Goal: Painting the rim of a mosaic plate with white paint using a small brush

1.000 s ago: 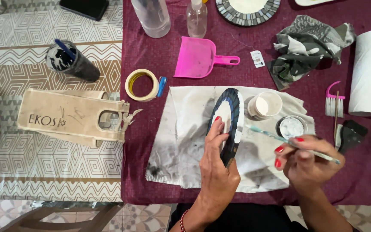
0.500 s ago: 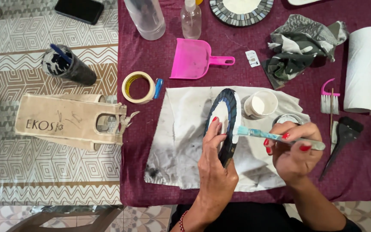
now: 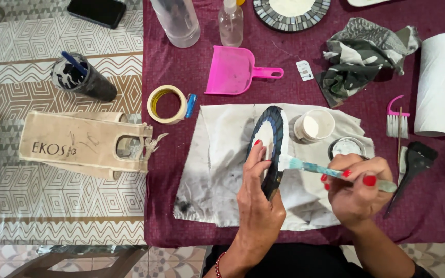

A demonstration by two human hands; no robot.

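Observation:
My left hand [image 3: 257, 198] holds a round dark mosaic disc [image 3: 275, 135] upright on its edge over a stained white cloth [image 3: 217, 170]. My right hand [image 3: 357, 188] grips a paintbrush with a turquoise handle [image 3: 310, 167]; its white bristle tip touches the disc's edge. A small white cup of white paste [image 3: 313, 125] and a small glass jar [image 3: 347, 147] stand on the cloth just beyond my right hand.
On the maroon tablecloth [image 3: 191, 67] lie a pink dustpan [image 3: 235, 70], a tape roll [image 3: 167, 104], a spray bottle [image 3: 230, 23], a crumpled rag [image 3: 364, 54], a paper towel roll [image 3: 439, 85] and a black spatula [image 3: 413, 167]. Left: a canvas bag [image 3: 83, 146] and a dark cup [image 3: 83, 78].
My right hand has shifted the brush left and up, bringing the bristles from beside the disc onto its edge. The left hand keeps the disc upright.

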